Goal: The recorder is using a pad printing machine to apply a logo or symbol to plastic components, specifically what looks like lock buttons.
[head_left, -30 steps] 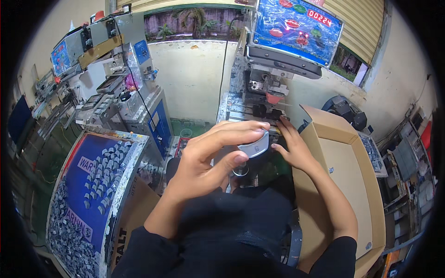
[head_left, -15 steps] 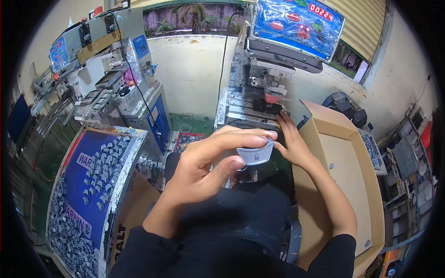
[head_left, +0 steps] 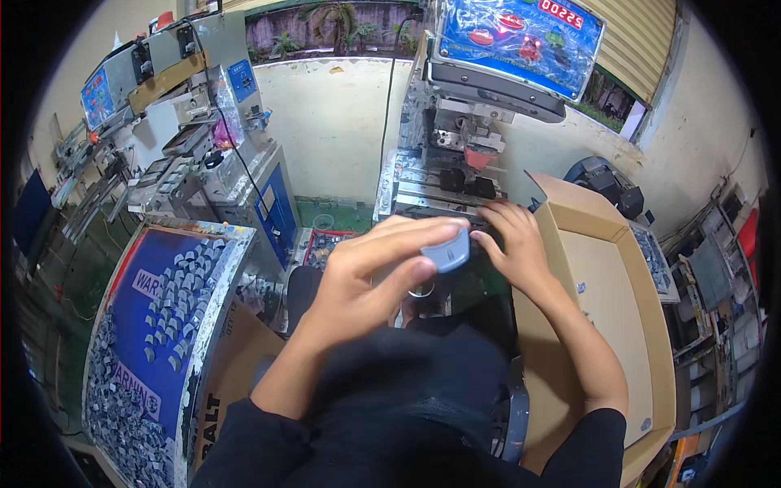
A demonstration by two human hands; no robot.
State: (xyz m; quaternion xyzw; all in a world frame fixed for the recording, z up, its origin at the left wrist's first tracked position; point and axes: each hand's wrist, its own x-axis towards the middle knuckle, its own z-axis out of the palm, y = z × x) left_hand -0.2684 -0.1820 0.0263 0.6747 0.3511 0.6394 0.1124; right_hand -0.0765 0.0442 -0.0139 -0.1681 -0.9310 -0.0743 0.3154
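My left hand pinches a small grey plastic cap between thumb and fingers. The cap has one curved edge and a small dark mark on its face, and it is tilted. Beyond it, my right hand is open, fingers stretched toward the front of the machine bed. Nothing shows in that hand; whether its fingertips touch the bed I cannot tell. Just past them sits a dark fixture, with a red printing pad hanging over it.
On my left, a blue board bears many small grey caps. An open cardboard box stands at my right with a few pieces in it. A blue control panel overhangs the machine. Another machine stands at the far left.
My left hand has tipped the cap, so its marked face shows at a steeper slant, and shifted it slightly up. My right hand has drawn slightly back from the fixture. The panel's counter reading has changed.
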